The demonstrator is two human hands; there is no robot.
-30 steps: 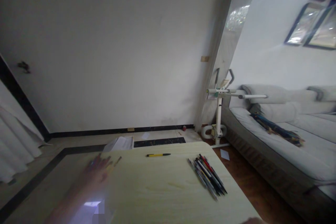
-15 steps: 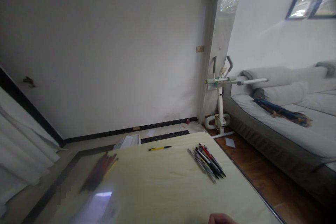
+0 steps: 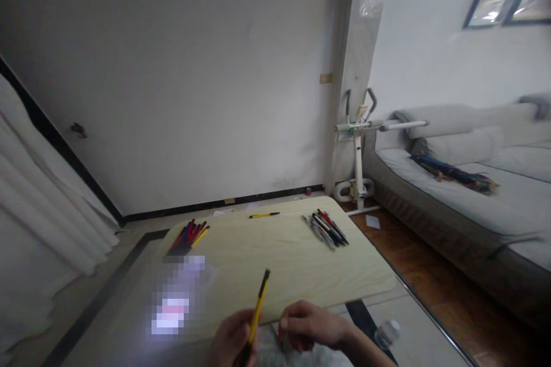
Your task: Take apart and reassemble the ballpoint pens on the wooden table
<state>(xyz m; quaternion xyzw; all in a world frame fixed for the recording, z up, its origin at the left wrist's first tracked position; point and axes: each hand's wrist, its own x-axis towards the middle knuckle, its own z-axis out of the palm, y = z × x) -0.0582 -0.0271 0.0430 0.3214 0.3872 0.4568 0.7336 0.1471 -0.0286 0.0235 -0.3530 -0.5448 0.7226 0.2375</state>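
Observation:
At the near edge of the table (image 3: 275, 264), my left hand (image 3: 232, 335) is closed around a yellow pen (image 3: 257, 312) with a black end, held nearly upright. Beside it on the right, my right hand (image 3: 314, 324) has its fingers curled down; whether anything is in them is hidden. Another yellow and black pen (image 3: 264, 215) lies alone at the table's far side. To the right of that rests a bunch of black, silver and red pens (image 3: 326, 229). A second bunch, of red, blue and yellow pens (image 3: 191, 235), lies on the far left.
A clear plastic bottle (image 3: 387, 334) stands low to the right, beyond my right forearm. White exercise equipment (image 3: 358, 160) and a grey-white sofa (image 3: 465, 206) are to the right. A white curtain (image 3: 47, 200) hangs at left. A bright reflection covers the table's left part.
Both hands have come up into view at the near edge, the left one with the yellow pen; before, only part of one hand showed. The view has shifted, so the tabletop sits higher.

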